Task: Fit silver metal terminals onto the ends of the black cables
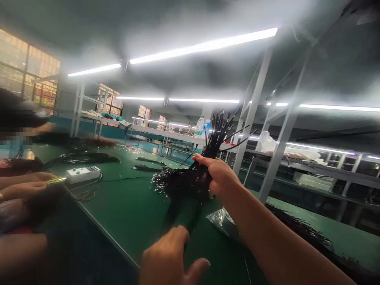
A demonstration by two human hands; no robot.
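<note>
My right hand (221,174) is wrapped around an upright bundle of black cables (215,138), whose cut ends fan out above the fist. Below, the strands blur and hang down toward the green tabletop. My left hand (166,253) is at the bottom of the view, smeared by motion, with its thumb held apart from the fingers. It is close to the bundle's lower strands; whether it touches them is unclear. Behind the held bundle, a pile of black cables (169,180) with shiny tips lies on the green table (118,209).
A co-worker's hands (29,184) hold thin yellowish strands at the left edge. Nearby sits a white control box (83,174) with a cord. A clear plastic bag (221,219) lies under my right forearm. More black cables (299,225) rest at right, beyond metal shelf posts (276,166).
</note>
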